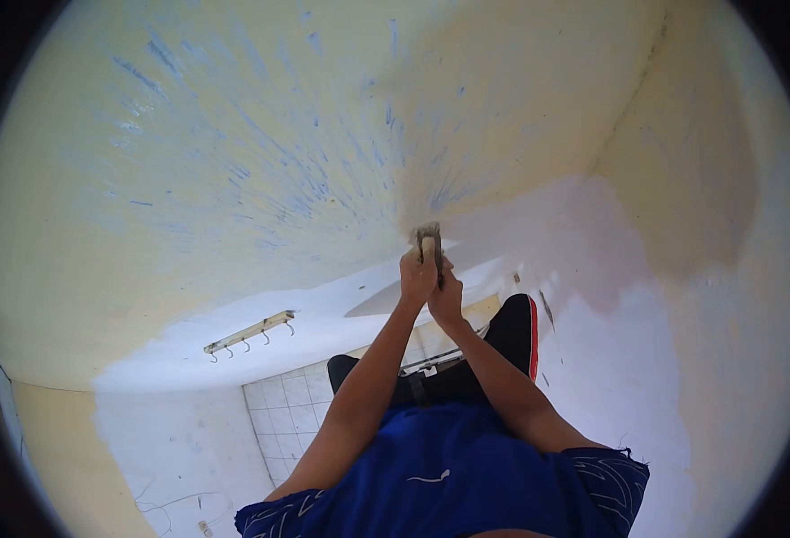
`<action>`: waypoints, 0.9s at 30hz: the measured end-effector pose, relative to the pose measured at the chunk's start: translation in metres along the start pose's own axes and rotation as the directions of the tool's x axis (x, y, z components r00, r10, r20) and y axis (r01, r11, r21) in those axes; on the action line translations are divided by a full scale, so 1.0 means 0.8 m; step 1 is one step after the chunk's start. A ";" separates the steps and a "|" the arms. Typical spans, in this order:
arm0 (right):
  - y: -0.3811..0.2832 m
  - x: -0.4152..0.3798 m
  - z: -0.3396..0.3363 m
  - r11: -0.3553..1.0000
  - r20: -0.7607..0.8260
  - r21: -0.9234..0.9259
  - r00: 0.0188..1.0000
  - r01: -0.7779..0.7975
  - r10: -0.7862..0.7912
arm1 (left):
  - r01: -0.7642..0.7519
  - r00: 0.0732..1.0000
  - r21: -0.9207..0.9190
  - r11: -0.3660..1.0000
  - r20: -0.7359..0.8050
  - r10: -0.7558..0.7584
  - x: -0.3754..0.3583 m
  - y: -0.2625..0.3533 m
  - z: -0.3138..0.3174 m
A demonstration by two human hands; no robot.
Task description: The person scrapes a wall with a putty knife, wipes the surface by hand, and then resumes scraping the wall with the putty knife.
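Both my arms reach forward to a short, dusty tool (434,235) with a pale grip and a grey-brown head. Its exact kind is hard to make out. My left hand (416,280) is closed around the grip, thumb up along it. Close beside and slightly lower, my right hand (446,298) is closed on the lower part of the same tool. The tool's head is at the yellowish wall (323,117), below many blue streaks (310,184) that fan outward. My palms hide part of the tool.
White patches (606,345) cover the lower wall, left and right. A hook rail (250,334) is fixed at left. White tiles (287,403) lie below it, and a loose wire (175,499) hangs lower left. My dark shoe with a red edge (516,336) stands close under my hands.
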State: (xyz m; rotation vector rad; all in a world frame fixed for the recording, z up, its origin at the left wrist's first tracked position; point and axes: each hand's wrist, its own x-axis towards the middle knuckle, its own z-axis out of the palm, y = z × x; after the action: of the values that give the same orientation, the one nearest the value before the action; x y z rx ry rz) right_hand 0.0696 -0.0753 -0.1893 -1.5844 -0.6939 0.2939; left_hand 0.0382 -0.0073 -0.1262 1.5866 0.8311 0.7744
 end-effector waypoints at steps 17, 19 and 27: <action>-0.018 -0.008 0.008 1.000 0.034 0.010 0.999 -0.021 0.021 | 0.049 0.999 -0.106 0.993 0.020 -0.047 -0.001 -0.002 -0.018; -0.036 0.007 0.006 0.999 -0.004 0.037 0.999 0.037 -0.037 | -0.005 1.000 0.076 0.997 0.013 0.004 0.004 0.036 -0.024; -0.006 -0.013 0.017 0.995 0.026 -0.030 0.996 0.090 -0.089 | 0.027 1.000 -0.016 1.000 0.015 -0.027 -0.005 -0.001 -0.025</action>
State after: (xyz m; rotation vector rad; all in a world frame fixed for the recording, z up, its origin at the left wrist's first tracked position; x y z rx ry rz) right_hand 0.0519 -0.0703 -0.1887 -1.5769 -0.7904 0.2377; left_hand 0.0193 -0.0004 -0.1239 1.5624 0.8323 0.7476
